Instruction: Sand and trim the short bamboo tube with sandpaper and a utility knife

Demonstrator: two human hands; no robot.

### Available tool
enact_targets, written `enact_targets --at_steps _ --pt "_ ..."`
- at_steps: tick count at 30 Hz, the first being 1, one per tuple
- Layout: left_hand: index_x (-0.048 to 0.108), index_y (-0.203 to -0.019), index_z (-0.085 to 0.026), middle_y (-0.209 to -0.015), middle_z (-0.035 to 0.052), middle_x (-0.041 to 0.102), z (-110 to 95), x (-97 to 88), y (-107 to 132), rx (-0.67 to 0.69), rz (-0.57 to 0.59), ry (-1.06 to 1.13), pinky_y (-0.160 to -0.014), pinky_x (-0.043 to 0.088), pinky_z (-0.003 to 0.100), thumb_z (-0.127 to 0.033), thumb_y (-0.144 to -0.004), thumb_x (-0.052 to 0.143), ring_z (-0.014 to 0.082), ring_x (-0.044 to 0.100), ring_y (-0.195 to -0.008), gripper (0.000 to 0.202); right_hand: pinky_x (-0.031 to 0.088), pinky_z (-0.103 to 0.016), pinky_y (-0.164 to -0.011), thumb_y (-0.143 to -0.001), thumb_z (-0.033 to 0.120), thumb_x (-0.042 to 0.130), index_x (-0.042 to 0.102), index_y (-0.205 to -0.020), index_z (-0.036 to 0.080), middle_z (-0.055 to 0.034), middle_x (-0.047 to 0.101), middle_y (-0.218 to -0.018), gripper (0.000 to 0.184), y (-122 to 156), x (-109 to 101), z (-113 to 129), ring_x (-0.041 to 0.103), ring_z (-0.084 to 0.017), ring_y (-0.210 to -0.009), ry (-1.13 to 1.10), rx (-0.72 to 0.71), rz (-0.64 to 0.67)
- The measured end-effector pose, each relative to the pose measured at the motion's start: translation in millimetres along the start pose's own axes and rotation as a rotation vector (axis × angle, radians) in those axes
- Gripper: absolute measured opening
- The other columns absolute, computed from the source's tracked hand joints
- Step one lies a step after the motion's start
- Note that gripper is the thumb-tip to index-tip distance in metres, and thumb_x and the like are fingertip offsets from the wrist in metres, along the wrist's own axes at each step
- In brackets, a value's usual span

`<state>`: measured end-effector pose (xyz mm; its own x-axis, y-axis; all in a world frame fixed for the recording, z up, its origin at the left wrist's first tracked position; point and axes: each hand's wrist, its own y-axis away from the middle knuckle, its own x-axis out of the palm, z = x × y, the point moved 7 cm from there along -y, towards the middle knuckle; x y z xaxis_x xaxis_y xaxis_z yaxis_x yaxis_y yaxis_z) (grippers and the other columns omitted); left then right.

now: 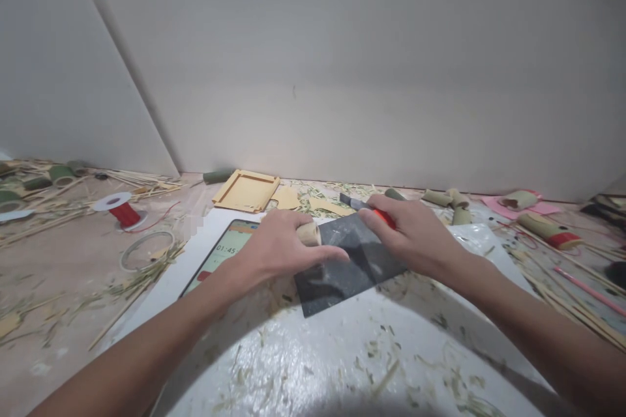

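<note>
My left hand (276, 244) is wrapped around a short bamboo tube (309, 233), its pale cut end facing right and its thumb stretched over a dark grey sheet. That sheet, which looks like sandpaper (337, 290), lies on the white work surface (313, 352) between my hands. In my right hand (411, 228) is a utility knife (384, 218) with a red handle, its blade end pointing up and left above the sheet. A phone (229, 244) showing a timer lies partly under my left forearm and hand.
Behind my hands lie a tan square frame (247, 190) and bamboo shavings. Left are a red thread spool (122, 210), a tape ring (147, 251) and thin sticks. Right are bamboo pieces (437, 197), pink paper (496, 207) and a pink pen (589, 290). A pale wall (342, 78) stands behind.
</note>
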<state>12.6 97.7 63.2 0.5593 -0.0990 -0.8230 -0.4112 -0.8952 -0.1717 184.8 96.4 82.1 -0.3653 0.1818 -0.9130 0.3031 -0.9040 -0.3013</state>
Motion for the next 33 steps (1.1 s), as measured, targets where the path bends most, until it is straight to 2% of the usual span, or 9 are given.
enact_targets --at_steps 2,4,7,11,16,19,24,29,33 --pt "0.058 -0.076 -0.020 -0.074 0.0001 0.061 2.8 1.3 -2.8 0.016 0.024 0.043 -0.058 0.033 0.028 -0.063 -0.073 0.060 0.0166 0.051 -0.068 0.042 0.025 -0.027 -0.053 -0.094 0.049 0.035 0.037 -0.067 0.022 0.0019 0.047 -0.057 0.039 1.6 5.4 6.9 0.042 -0.014 -0.054 -0.031 -0.043 0.065" --pt "0.060 -0.087 -0.021 -0.084 0.0018 0.064 6.0 6.2 -5.0 0.025 0.073 0.078 -0.062 0.036 0.029 -0.057 -0.080 0.055 0.0181 0.054 -0.074 0.037 0.025 -0.027 -0.053 -0.095 0.049 0.036 0.038 -0.068 0.021 0.0014 0.050 -0.059 0.039 3.8 11.2 12.4 0.043 -0.014 -0.056 -0.023 -0.079 0.118" --pt "0.059 -0.084 -0.021 -0.080 0.0012 0.064 9.9 15.6 -6.6 0.029 0.150 0.113 -0.062 0.037 0.029 -0.052 -0.084 0.051 0.0177 0.055 -0.072 0.032 0.026 -0.027 -0.055 -0.097 0.044 0.032 0.040 -0.072 0.021 0.0007 0.053 -0.064 0.035 5.2 19.8 15.4 0.046 -0.014 -0.059 -0.026 -0.143 0.167" --pt "0.062 -0.091 -0.023 -0.089 0.0000 0.066 10.0 24.3 -5.8 0.055 0.202 0.177 -0.066 0.039 0.029 -0.050 -0.082 0.055 0.0188 0.058 -0.080 0.029 0.025 -0.027 -0.056 -0.097 0.040 0.030 0.044 -0.077 0.021 -0.0004 0.057 -0.071 0.031 6.4 33.9 14.0 0.048 -0.015 -0.063 0.017 -0.246 0.205" --pt "0.060 -0.083 -0.022 -0.081 -0.0001 0.065 11.8 33.5 -1.6 0.003 0.255 0.195 -0.058 0.037 0.027 -0.056 -0.072 0.065 0.0172 0.056 -0.072 0.037 0.018 -0.027 -0.053 -0.094 0.050 0.032 0.040 -0.070 0.021 0.0008 0.052 -0.061 0.038 11.3 44.0 14.8 0.043 -0.014 -0.056 0.122 -0.296 0.186" --pt "0.058 -0.074 -0.021 -0.070 -0.0023 0.060 12.0 34.3 0.1 -0.025 0.230 0.188 -0.052 0.033 0.025 -0.062 -0.065 0.069 0.0143 0.051 -0.063 0.043 0.017 -0.027 -0.053 -0.094 0.051 0.030 0.040 -0.070 0.021 0.0009 0.052 -0.059 0.039 14.6 43.9 18.9 0.041 -0.014 -0.054 0.141 -0.299 0.189" --pt "0.046 -0.059 -0.019 -0.054 -0.0052 0.046 13.1 32.6 0.7 -0.071 0.185 0.149 -0.046 0.023 0.025 -0.068 -0.062 0.066 0.0106 0.041 -0.051 0.053 0.016 -0.027 -0.052 -0.092 0.049 0.031 0.041 -0.070 0.021 0.0021 0.050 -0.056 0.037 17.7 39.4 26.6 0.035 -0.013 -0.051 0.134 -0.324 0.183" --pt "0.040 -0.056 -0.018 -0.052 -0.0063 0.037 7.7 28.5 -0.1 -0.004 0.165 0.137 -0.046 0.021 0.025 -0.065 -0.064 0.066 0.0095 0.034 -0.051 0.054 0.016 -0.026 -0.052 -0.091 0.046 0.035 0.040 -0.068 0.021 0.0026 0.048 -0.055 0.034 18.4 32.8 29.7 0.034 -0.012 -0.050 0.108 -0.327 0.142" --pt "0.041 -0.055 -0.018 -0.051 -0.0064 0.038 5.8 25.5 0.4 0.023 0.146 0.096 -0.046 0.020 0.025 -0.058 -0.063 0.069 0.0094 0.033 -0.051 0.049 0.016 -0.026 -0.052 -0.090 0.045 0.037 0.040 -0.068 0.020 0.0028 0.047 -0.054 0.033 19.3 28.0 33.4 0.033 -0.011 -0.049 0.089 -0.341 0.137"
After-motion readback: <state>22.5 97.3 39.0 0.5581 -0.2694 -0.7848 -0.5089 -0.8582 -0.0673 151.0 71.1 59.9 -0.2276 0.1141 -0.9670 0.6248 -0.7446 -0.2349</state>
